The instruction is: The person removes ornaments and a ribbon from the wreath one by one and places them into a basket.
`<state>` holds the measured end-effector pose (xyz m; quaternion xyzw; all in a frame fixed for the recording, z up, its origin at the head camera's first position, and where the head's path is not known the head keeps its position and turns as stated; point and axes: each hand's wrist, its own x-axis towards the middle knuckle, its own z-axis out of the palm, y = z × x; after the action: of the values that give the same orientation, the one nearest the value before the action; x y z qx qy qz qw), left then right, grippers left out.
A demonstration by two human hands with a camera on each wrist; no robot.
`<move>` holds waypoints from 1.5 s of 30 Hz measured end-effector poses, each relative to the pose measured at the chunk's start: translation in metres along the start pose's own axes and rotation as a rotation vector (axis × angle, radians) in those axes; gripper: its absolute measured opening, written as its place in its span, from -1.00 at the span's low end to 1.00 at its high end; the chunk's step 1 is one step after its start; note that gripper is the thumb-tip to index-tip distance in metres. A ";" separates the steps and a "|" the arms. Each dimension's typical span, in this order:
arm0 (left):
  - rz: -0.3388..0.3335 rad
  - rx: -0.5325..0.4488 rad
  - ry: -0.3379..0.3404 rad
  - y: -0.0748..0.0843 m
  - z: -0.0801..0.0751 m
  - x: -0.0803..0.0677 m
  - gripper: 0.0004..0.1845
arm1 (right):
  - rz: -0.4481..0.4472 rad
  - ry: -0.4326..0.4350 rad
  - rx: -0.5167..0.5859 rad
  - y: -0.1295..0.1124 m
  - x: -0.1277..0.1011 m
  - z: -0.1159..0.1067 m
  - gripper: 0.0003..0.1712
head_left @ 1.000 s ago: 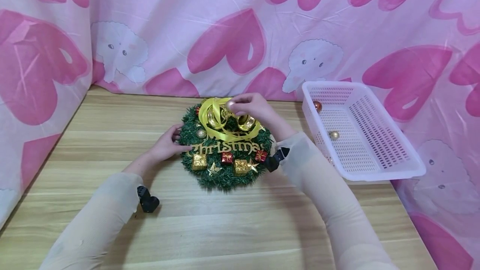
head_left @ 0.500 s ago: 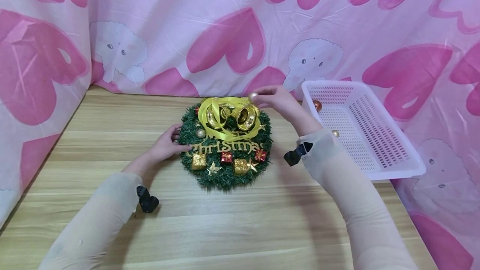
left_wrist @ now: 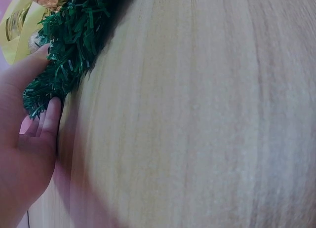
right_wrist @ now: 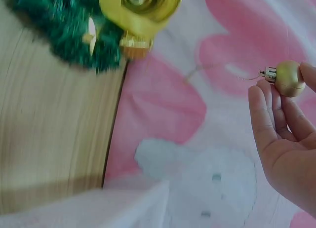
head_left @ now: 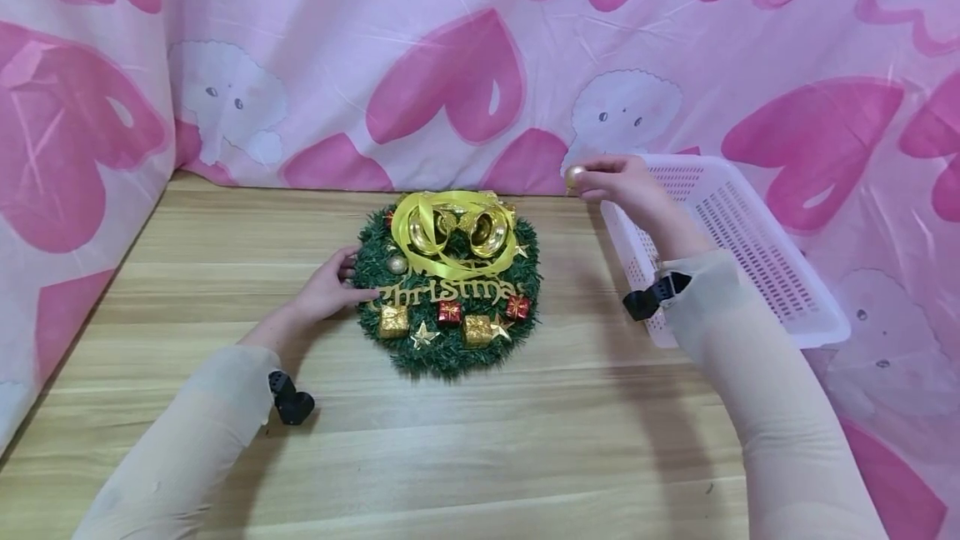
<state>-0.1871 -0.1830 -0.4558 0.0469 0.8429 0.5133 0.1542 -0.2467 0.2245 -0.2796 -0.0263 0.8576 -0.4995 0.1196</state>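
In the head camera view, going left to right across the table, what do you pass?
Left hand → Christmas wreath → gold ball pinched in the right hand → white basket.

Bare table lies open near the person; wreath and basket block farther back.

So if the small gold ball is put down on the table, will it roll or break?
The gold ball, pinched by the right hand, is round and smooth, so it would likely roll on the flat table. Its shiny shell and small cap suggest a light, hollow ornament, perhaps fragile. The basket would probably stop it.
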 end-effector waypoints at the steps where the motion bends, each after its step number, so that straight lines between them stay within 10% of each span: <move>1: 0.001 0.000 -0.002 0.000 0.000 0.000 0.09 | 0.024 0.014 -0.009 0.002 -0.001 -0.005 -0.48; 25: 0.004 -0.002 -0.001 -0.001 0.001 -0.001 0.07 | 0.100 0.186 0.090 0.077 -0.014 -0.082 -0.73; 45: 0.020 -0.001 -0.011 -0.005 0.001 0.002 0.08 | 0.303 0.186 -0.137 0.113 -0.021 -0.096 -0.23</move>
<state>-0.1881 -0.1839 -0.4606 0.0583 0.8412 0.5151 0.1538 -0.2404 0.3665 -0.3283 0.1414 0.8912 -0.4164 0.1116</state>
